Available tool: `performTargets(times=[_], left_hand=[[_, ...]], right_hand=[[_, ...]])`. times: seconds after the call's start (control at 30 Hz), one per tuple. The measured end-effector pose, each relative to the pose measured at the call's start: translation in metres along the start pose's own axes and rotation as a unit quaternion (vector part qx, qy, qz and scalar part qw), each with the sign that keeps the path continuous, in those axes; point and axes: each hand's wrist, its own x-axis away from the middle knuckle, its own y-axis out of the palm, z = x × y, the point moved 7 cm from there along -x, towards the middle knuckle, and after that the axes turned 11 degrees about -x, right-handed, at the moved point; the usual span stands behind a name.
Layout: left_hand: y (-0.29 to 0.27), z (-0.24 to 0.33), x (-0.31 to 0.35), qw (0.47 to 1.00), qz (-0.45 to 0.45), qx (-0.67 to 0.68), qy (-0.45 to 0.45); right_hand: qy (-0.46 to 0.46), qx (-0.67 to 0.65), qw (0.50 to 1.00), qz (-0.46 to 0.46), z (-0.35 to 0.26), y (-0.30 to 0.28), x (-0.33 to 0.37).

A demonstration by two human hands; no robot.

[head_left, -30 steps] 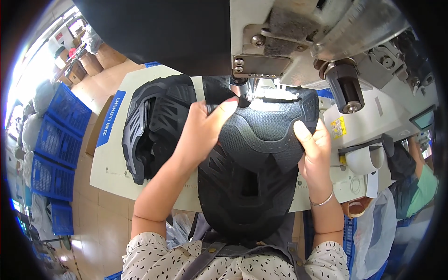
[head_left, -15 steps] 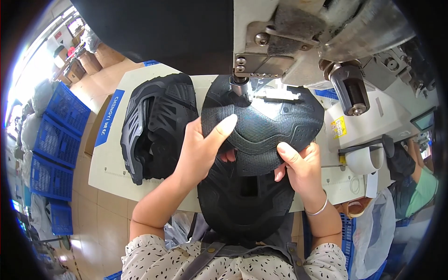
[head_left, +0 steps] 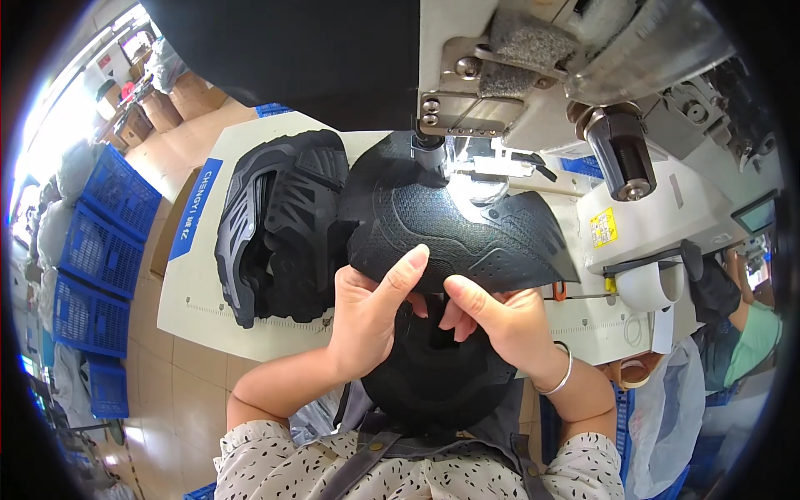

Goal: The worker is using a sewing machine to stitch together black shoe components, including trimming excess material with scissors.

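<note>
Black shoe upper (head_left: 425, 221) lay toward twelve o'clock under the sewing machine head (head_left: 500, 79), its six-o'clock edge pinched by left hand (head_left: 367, 321) and right hand (head_left: 507, 325), apparently guided for stitching, the next move seeming to call for steady turning.

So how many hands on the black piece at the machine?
2: left hand and right hand, side by side at the near edge of the black piece; some fingers are partly hidden beneath.
</note>
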Motion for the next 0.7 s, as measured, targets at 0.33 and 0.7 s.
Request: performTargets(times=[0.33, 0.7], left_hand=[[0.016, -0.008, -0.009, 0.996, -0.016, -0.056, -0.067], [0.006, -0.005, -0.016, 0.99, -0.043, -0.102, -0.083]], right_hand=[[-0.131, 0.257, 0.941, -0.175, -0.037, 0.017, 0.048], [-0.167, 0.19, 0.966, 0.052, -0.067, -0.076, -0.019]])
